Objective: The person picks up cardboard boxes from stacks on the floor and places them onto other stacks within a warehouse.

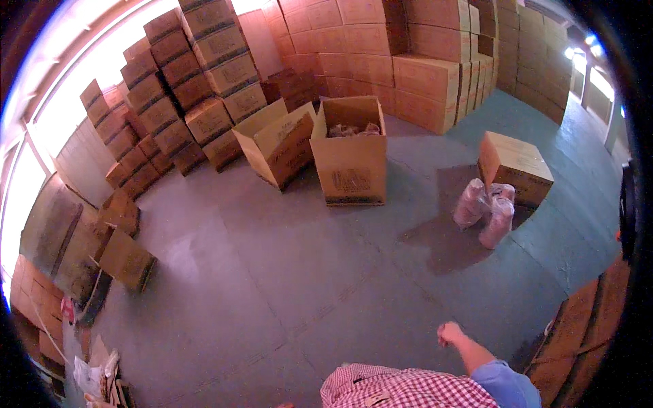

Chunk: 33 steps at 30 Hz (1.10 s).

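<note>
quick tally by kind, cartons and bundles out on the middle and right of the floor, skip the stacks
open cartons, centre: 2
lone carton, right: 1
clear-wrapped bundles, overlapping, apparently: 3
total: 6

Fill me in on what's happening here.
A person is among stacked cartons. The right hand hangs over the floor with nothing visible in it; only a sliver of the left hand shows. Ahead, plastic-wrapped bundles are on the floor beside a closer-right carton, and a tall open carton holds wrapped-looking items.
</note>
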Each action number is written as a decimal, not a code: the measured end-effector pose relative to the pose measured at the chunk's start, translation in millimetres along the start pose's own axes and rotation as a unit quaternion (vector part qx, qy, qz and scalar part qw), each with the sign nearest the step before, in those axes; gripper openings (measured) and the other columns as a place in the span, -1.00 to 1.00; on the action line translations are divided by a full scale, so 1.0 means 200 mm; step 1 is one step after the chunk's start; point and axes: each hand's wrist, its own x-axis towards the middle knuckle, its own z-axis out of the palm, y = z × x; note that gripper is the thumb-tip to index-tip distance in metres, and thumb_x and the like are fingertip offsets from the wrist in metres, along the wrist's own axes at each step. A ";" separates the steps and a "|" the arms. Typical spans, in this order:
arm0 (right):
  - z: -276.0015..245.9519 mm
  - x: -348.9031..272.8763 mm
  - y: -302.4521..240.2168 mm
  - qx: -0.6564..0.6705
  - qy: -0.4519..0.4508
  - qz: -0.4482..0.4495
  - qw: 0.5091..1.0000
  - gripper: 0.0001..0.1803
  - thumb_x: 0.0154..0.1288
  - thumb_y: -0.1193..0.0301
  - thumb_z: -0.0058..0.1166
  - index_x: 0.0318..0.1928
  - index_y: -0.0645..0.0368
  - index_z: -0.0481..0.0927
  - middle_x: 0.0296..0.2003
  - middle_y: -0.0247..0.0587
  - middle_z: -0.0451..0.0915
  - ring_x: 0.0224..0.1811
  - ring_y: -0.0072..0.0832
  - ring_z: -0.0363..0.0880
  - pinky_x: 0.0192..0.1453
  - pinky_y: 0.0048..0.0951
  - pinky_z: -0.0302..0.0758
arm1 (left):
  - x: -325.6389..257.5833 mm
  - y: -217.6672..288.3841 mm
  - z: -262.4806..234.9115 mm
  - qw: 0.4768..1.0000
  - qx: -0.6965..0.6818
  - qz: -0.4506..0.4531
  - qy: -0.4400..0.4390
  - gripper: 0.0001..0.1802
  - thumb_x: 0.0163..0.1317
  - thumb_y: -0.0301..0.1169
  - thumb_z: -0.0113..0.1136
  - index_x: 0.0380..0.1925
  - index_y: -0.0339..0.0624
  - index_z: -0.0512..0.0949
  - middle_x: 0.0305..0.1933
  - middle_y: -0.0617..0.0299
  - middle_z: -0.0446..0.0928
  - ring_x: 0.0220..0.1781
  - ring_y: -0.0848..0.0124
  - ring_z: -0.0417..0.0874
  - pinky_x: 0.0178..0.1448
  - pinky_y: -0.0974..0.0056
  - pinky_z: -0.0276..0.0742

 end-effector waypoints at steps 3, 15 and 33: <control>-0.19 0.31 -0.35 0.196 0.118 -0.026 0.973 -0.85 0.02 0.52 -0.10 -0.36 0.32 0.44 -0.61 -0.14 0.50 -0.68 -0.43 0.49 -0.67 -0.42 0.42 | 0.22 0.15 0.13 0.963 -0.049 -0.255 -0.072 -0.71 -0.08 -0.25 0.07 -0.38 -0.18 0.51 -0.38 0.08 0.53 -0.37 0.23 0.57 -0.36 0.19 0.48; 0.28 1.18 -1.28 -0.165 0.072 -0.165 0.970 -0.69 0.04 0.33 -0.06 -0.20 0.22 0.50 -0.44 -0.25 0.59 -0.53 -0.52 0.57 -0.42 -0.50 0.51 | 1.97 0.07 -1.21 0.974 0.112 -0.066 -0.185 -0.69 -0.07 -0.32 0.10 -0.29 -0.22 0.50 -0.42 0.10 0.54 -0.43 0.26 0.57 -0.43 0.22 0.48; -0.54 2.69 -3.24 -0.029 0.036 -0.133 0.990 -0.64 0.01 0.28 -0.06 -0.12 0.07 0.47 -0.43 -0.21 0.56 -0.40 -0.36 0.54 -0.31 -0.40 0.47 | 3.88 0.46 -1.84 0.890 -0.293 -0.314 -0.152 -0.67 -0.03 -0.47 0.09 -0.19 -0.33 0.44 -0.44 0.16 0.53 -0.49 0.46 0.51 -0.50 0.36 0.42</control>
